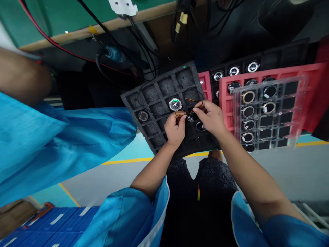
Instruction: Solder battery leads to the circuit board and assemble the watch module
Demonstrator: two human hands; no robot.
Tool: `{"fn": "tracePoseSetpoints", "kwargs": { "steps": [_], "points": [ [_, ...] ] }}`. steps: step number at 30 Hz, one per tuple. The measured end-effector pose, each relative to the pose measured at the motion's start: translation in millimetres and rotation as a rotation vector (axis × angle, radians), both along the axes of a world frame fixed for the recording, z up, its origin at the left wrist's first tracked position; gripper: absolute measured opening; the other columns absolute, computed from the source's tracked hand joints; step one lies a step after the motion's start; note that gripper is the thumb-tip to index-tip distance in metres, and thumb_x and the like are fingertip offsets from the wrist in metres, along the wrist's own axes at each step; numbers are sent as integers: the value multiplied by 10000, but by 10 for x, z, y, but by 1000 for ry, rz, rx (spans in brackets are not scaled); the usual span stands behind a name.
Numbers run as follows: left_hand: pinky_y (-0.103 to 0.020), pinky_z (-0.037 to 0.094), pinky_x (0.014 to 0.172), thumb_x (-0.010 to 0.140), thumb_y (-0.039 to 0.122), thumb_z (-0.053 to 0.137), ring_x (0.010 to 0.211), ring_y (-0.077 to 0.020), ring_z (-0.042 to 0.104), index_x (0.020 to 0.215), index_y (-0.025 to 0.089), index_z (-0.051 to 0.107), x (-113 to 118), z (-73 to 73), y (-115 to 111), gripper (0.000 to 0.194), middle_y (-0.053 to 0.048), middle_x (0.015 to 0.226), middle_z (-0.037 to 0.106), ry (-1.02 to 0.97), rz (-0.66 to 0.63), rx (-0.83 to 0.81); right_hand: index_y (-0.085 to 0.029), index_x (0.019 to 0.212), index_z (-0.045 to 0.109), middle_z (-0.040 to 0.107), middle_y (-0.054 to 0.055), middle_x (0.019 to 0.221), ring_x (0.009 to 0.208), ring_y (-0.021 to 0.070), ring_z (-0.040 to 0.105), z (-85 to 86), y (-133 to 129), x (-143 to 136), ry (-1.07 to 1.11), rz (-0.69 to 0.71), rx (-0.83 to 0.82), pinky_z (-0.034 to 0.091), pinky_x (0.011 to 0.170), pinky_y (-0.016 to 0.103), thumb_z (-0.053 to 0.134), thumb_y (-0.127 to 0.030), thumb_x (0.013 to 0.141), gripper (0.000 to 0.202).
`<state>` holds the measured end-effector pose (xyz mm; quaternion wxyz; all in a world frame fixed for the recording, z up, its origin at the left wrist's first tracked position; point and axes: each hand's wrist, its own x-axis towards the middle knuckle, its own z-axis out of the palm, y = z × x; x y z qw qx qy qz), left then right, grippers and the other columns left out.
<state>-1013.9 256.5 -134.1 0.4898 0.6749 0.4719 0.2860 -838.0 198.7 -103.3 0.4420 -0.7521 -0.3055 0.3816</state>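
Observation:
My left hand (pixel 175 129) is closed in a pinch at one end of a thin black cable (pixel 140 90). The loop arcs over a black foam tray (pixel 158 118) and runs into the closed fingers of my right hand (pixel 211 116). Small orange bits show at both fingertips. Between the hands sits a small metallic part (pixel 190 118), partly hidden. Just above my left fingers lies a round watch (pixel 175 104) with its display lit. Another dark round watch (pixel 200 126) is below my right hand, and a round watch part (pixel 143 116) rests in a left compartment.
To the right, a clear plastic tray (pixel 281 113) with several watch cases overlaps a red foam tray (pixel 224 103). Behind them a black tray holds more watches (pixel 234 70). A co-worker's blue sleeve (pixel 102 133) reaches in from the left. Cables (pixel 144 41) hang beneath the green bench (pixel 77 17).

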Motion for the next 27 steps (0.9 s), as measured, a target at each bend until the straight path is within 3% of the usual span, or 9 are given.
{"fn": "tracePoseSetpoints", "kwargs": {
  "steps": [27],
  "points": [
    [-318, 630, 857, 1065, 370, 727, 928, -188, 808, 1068, 223, 771, 3, -14, -5, 154, -45, 1023, 851, -5, 4, -9, -252, 927, 745, 782, 1, 876, 776, 195, 672, 16, 12, -5, -1, 1, -31, 536, 781, 344, 724, -313, 932, 65]
  ]
}}
